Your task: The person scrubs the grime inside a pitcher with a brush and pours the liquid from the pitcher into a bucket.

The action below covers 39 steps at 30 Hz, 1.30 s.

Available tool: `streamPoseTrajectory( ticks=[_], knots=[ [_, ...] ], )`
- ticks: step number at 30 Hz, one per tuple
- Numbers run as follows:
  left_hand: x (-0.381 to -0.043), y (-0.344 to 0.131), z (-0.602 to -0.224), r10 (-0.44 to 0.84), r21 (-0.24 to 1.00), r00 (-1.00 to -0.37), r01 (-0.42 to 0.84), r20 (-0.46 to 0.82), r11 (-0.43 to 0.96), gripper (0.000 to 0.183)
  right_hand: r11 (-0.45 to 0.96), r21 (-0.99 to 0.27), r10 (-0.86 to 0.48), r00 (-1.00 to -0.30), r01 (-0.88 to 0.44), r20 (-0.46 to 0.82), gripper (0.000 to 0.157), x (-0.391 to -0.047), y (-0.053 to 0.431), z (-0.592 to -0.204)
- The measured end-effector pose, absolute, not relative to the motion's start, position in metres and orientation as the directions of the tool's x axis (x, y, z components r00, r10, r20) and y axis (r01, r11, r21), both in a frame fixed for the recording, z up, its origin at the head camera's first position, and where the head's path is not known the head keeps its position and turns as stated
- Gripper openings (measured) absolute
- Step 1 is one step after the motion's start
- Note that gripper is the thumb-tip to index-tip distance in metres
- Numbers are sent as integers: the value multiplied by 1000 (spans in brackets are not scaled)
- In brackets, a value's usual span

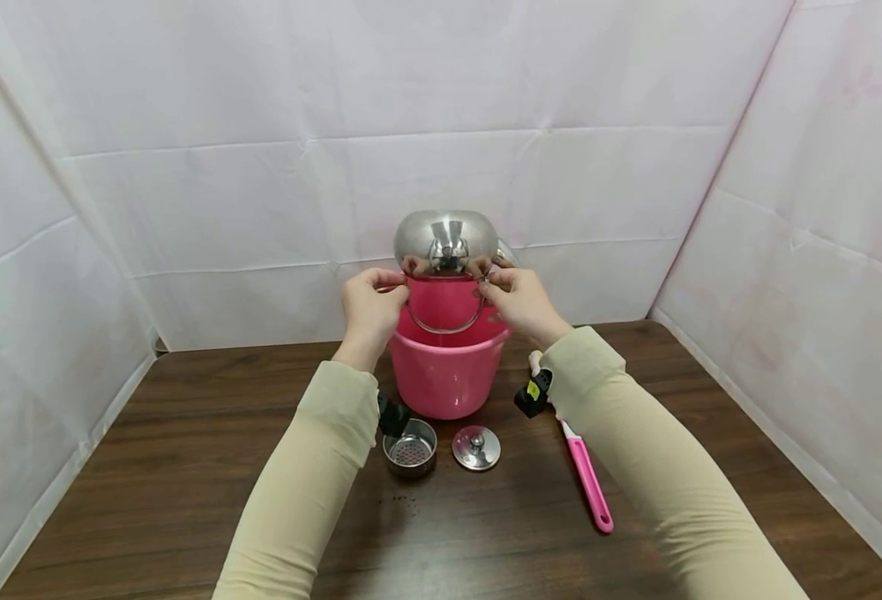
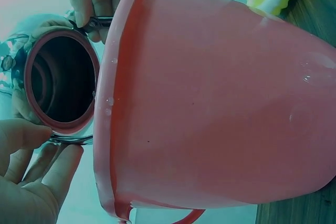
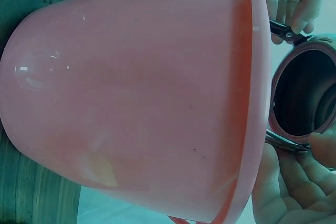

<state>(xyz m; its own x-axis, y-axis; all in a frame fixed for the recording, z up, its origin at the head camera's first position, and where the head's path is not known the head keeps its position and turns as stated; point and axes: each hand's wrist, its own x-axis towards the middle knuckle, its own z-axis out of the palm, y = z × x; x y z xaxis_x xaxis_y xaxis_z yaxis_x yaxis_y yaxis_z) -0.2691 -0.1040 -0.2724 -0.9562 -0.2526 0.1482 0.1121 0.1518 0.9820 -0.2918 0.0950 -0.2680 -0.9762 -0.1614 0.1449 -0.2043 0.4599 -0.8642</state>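
Observation:
A shiny metal teapot (image 1: pixel 444 235) is turned over above a pink bucket (image 1: pixel 447 382), its mouth facing down. Its wire handle (image 1: pixel 444 332) hangs in a curve inside the bucket's opening. My left hand (image 1: pixel 370 310) pinches the handle's left end between thumb and fingers, and my right hand (image 1: pixel 523 303) pinches the right end. The left wrist view shows the pot's dark round mouth (image 2: pixel 64 80) just beyond the bucket rim. Part of the spout (image 1: pixel 506 253) shows beyond my right fingers.
In front of the bucket sit a metal strainer cup (image 1: pixel 411 452) and a knobbed lid (image 1: pixel 476 448). Dark crumbs (image 1: pixel 405 500) lie near the cup. A brush with a pink handle (image 1: pixel 589 483) lies partly under my right forearm. White sheeting (image 1: pixel 261 200) hangs behind the wooden table (image 1: pixel 186 467).

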Motion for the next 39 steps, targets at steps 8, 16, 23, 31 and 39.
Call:
streamPoseTrajectory(
  ticks=[8,16,23,31,39],
  knots=[
    [-270,-106,-274,-249,980,-956,122,159,158,11,467,-854,-158,-972,-229,174,29,-291,92,-268],
    [-269,-109,-274,-243,981,-958,120,155,154,9,482,-843,-159,-970,-240,186,26,-289,92,-268],
    [-267,-109,-276,-240,978,-956,131,167,159,12,481,-836,-171,-964,-263,205,28,-288,92,-268],
    [-265,-110,-270,-233,977,-951,178,202,119,22,513,-792,-150,-943,-331,297,25,-284,90,-260],
    [-262,-111,-270,-232,983,-958,147,168,106,21,560,-751,-138,-933,-350,332,26,-281,89,-261]
  ],
)
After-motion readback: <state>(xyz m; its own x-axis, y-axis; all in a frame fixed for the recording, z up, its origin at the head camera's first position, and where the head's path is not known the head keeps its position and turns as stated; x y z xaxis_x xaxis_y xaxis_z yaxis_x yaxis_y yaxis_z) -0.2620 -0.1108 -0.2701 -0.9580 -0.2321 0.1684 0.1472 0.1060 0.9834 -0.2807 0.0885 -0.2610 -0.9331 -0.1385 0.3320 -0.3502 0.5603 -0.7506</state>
